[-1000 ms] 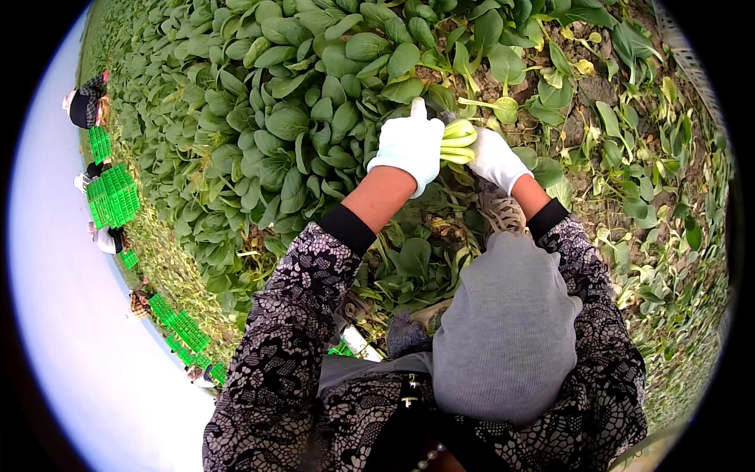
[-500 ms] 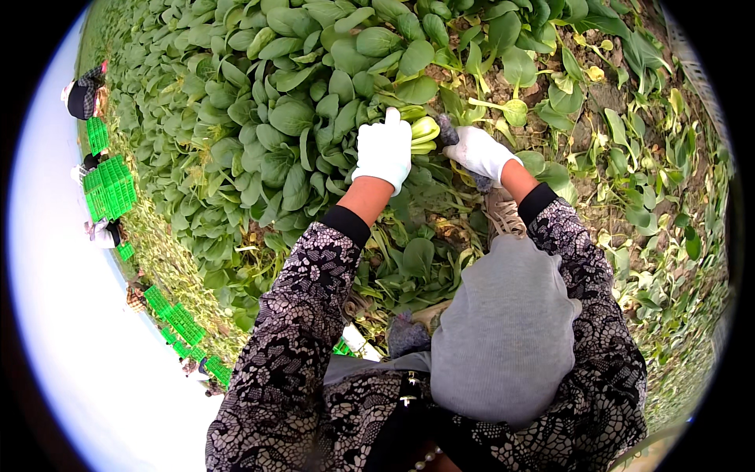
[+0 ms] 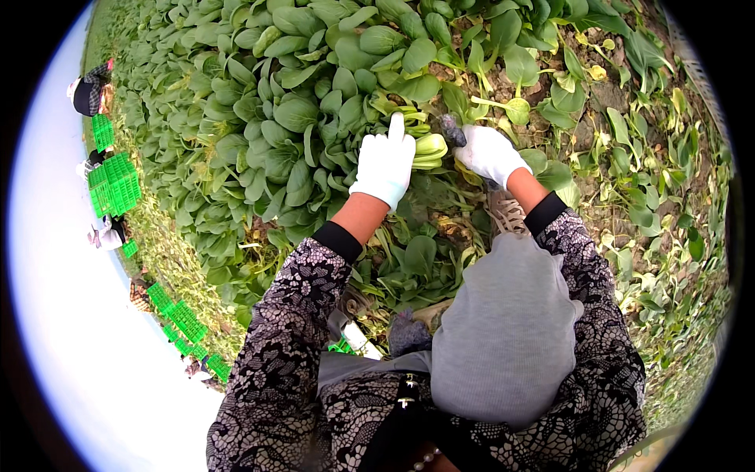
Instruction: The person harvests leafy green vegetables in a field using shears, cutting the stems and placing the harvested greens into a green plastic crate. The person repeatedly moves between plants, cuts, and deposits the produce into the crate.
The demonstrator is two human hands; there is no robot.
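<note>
Your left grip (image 3: pixel 383 164) is holding a bunch of pale-stalked greens (image 3: pixel 429 151), which is sitting beyond and left of the lace-up shoe (image 3: pixel 507 212). Your right grip (image 3: pixel 489 151), just beyond that shoe, is showing curled fingers; whether it is holding anything cannot be told, as the dark mottled end (image 3: pixel 451 130) could be tool or soiled glove. Judged risk: if that end is hard, you are risking bruised stalks or struck left fingers through a slip, both hands sitting so near each other. A slack hold could be letting outer stalks drop.
</note>
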